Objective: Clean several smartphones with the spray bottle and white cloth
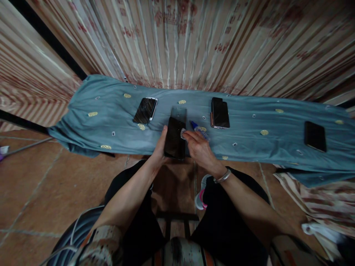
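Observation:
My left hand (160, 149) grips a black smartphone (174, 138) by its left edge, screen up, over the near edge of a table covered with a blue-grey cloth (111, 111). My right hand (198, 147) pinches a small white wipe (183, 133) against the phone's right side near the top. A small bottle with a blue cap (197, 128) lies on the cloth just beyond my right hand.
Three more phones lie on the cloth: one back left (145, 110), one back right of centre (220, 112), one far right (314, 136). A blurred patch (179, 112) sits behind the held phone. Striped curtains (194, 40) hang behind. Tiled floor (33, 184) lies to the left.

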Available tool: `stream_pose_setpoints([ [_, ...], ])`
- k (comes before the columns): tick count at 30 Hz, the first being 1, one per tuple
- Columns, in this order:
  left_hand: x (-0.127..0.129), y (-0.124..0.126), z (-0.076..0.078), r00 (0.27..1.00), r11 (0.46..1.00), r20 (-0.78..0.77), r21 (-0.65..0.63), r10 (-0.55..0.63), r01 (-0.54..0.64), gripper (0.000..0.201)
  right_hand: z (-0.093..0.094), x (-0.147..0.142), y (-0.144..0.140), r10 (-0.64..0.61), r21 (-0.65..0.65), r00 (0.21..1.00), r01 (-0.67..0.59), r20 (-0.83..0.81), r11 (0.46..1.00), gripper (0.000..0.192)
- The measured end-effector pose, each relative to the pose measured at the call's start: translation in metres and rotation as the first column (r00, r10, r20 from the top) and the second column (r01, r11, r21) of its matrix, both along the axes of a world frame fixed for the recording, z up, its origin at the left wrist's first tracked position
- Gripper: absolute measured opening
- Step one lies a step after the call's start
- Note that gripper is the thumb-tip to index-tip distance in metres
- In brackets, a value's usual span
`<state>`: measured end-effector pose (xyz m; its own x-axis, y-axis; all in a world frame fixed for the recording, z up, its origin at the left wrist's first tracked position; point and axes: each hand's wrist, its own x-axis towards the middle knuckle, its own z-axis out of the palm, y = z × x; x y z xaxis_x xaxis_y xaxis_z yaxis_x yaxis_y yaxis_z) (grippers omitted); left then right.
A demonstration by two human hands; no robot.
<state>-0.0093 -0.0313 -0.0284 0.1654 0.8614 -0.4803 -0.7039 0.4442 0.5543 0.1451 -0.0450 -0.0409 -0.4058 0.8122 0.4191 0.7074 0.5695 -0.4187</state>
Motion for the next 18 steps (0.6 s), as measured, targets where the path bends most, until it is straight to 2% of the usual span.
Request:
stream_pose_setpoints([
  [5,-0.001,-0.004,0.006,1.0,0.998,0.009,0.063,0.021,-0.021,0.045,0.0,-0.002,-0.005,0.018,-0.003,1.0,-0.018,-0.018,1.0,0.048],
  [8,-0.001,-0.002,0.008,0.999,0.998,0.02,0.041,0.04,-0.04,0.045,0.0,-0.003,-0.009,0.03,-0.008,0.999,-0.03,-0.022,1.0,0.049],
  [13,-0.004,0.008,0.0,0.999,0.999,0.018,-0.004,-0.043,0.043,0.06,0.004,-0.005,-0.017,0.067,-0.009,0.998,-0.067,-0.022,0.998,0.049],
  [18,-0.01,0.009,-0.004,0.997,0.996,-0.04,0.045,-0.073,0.075,0.066,0.007,-0.007,-0.025,0.093,0.012,0.995,-0.092,-0.02,0.996,0.043],
])
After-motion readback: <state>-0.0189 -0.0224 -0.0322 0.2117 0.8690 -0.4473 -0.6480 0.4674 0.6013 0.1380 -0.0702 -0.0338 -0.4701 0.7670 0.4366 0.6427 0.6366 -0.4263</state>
